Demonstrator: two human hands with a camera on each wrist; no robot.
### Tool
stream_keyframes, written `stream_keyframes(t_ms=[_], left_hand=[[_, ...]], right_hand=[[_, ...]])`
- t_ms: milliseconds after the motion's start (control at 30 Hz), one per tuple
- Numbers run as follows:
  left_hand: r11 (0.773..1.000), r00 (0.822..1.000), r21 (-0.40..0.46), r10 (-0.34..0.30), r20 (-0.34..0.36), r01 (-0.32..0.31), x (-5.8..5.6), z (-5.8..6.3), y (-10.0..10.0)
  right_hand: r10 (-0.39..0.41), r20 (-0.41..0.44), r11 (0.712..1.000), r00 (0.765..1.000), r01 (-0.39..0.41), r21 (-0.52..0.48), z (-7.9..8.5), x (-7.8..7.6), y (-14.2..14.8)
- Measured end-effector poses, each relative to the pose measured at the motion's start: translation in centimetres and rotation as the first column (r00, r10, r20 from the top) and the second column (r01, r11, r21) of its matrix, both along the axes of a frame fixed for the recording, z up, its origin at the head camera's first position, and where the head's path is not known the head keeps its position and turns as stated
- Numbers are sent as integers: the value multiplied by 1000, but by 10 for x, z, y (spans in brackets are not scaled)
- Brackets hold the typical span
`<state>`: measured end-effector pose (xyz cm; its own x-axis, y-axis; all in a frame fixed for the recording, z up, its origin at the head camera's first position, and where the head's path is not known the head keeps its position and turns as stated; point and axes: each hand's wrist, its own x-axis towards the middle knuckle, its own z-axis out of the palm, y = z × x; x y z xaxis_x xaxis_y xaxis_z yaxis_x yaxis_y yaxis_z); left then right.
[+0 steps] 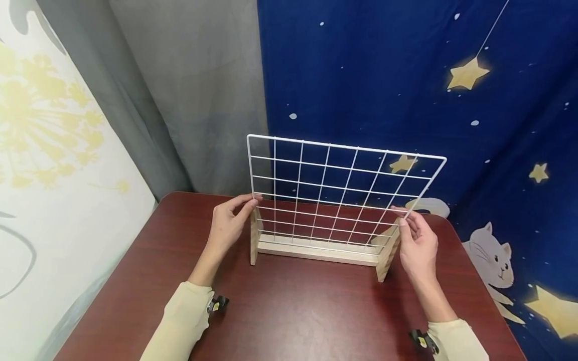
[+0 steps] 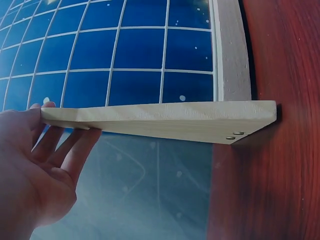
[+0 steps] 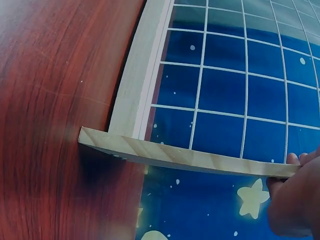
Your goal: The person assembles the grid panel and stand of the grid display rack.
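A white wire grid panel [image 1: 325,180] stands tilted in a light wooden stand on the table. Two wooden side panels flank it, joined along the bottom by a wooden crossbar [image 1: 316,253]. My left hand [image 1: 228,220] pinches the upper end of the left side panel [image 2: 165,117], right beside the grid's edge. On the other side, my right hand [image 1: 419,245] grips the top of the right side panel [image 3: 200,159], its fingertips reaching past the grid wire. Two metal screw heads [image 2: 234,135] show low on the left panel's outer face.
The stand rests on a dark red wooden table [image 1: 307,311]. Behind it hang a grey curtain [image 1: 194,85] and a blue curtain [image 1: 361,70] printed with stars and a cat. A white patterned surface [image 1: 54,175] is at the left. Each wrist wears a small black camera.
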<state>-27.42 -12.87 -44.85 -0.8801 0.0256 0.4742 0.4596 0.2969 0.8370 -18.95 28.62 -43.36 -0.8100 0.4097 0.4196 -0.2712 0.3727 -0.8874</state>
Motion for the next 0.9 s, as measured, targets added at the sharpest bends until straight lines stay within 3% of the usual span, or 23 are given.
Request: stream_keyframes(t_ms=[200,400,633,900], left_hand=[[999,1000,-35,24,-9,-25,-5,-4,-3],[989,998,-144,31,-47,-37,-11,-1,-4],[985,1000,-173,13,-8,-14,-14,3,-8],[985,998,-169,-31,62,41,-20,4,-9]], right_hand=[[12,20,1000,1000,-12,-4,-2,-6,-2],[41,63,999,997,-39,-36,0,-11,4],[83,90,995,993,-78,-56,4,-21,7],[32,158,999,987,-29,-25,5,-23,7]])
